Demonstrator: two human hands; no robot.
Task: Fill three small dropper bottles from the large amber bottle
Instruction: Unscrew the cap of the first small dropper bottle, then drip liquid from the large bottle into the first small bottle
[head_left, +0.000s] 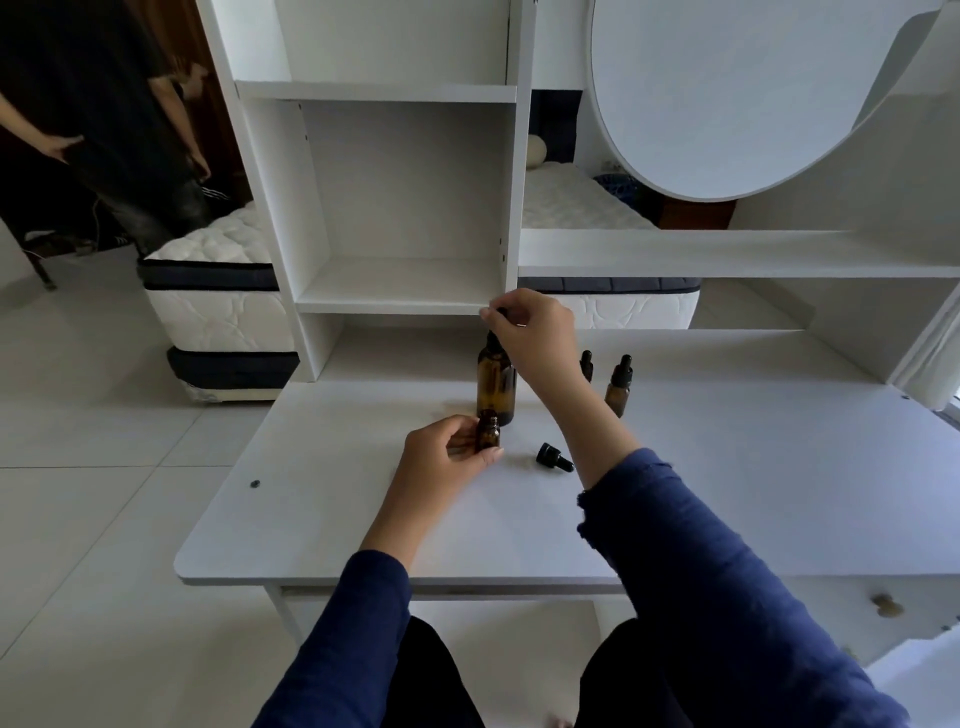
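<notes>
Your left hand (447, 457) curls its fingers and thumb round a small open bottle (488, 439), which stands upright on the bench (363, 493) just in front of the large amber bottle (493, 384). Your right hand (540, 332) pinches the black dropper top (502, 313) of the large bottle from above. A loose dropper cap (554, 458) lies on its side near the small bottle. Two capped small bottles (618, 384) stand behind your right wrist.
</notes>
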